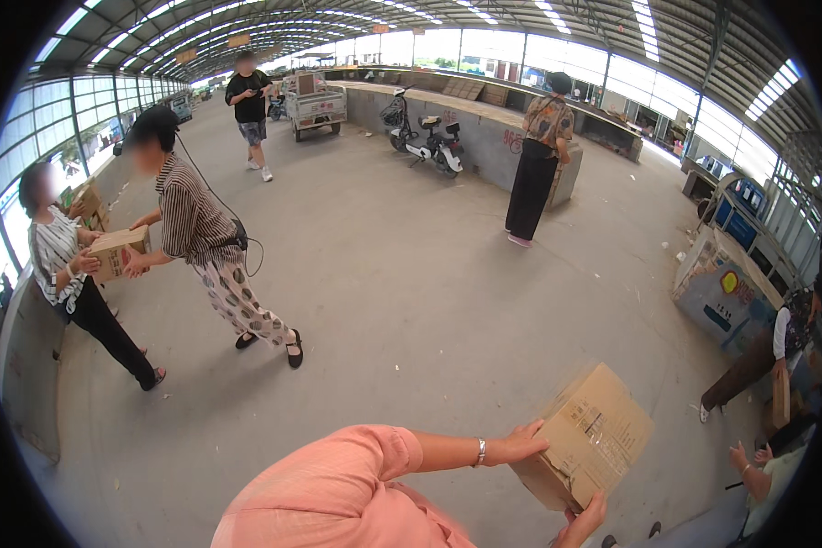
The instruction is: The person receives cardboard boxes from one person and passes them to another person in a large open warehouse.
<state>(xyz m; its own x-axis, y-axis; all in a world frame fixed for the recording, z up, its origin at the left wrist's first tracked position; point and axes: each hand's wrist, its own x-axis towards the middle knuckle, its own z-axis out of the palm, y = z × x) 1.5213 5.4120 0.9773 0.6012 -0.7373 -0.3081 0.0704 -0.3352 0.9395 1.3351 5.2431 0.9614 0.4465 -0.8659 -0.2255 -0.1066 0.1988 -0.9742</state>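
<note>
A brown cardboard box (599, 431), with printing and clear tape on its face, is held tilted above the concrete floor at the lower right. My left hand (520, 444), with a silvery band at its wrist, grips the box's left edge. At the bottom corner of the box, my right hand (586, 520) holds on; part of it is hidden at the picture's lower edge.
Two people at left hold another cardboard box (120, 253) between them. At lower right, a person reaches out both hands (750, 459); another holds a flat box (781, 397). An electric scooter (428, 144) and a cargo tricycle (315, 103) stand by a low concrete wall (479, 130).
</note>
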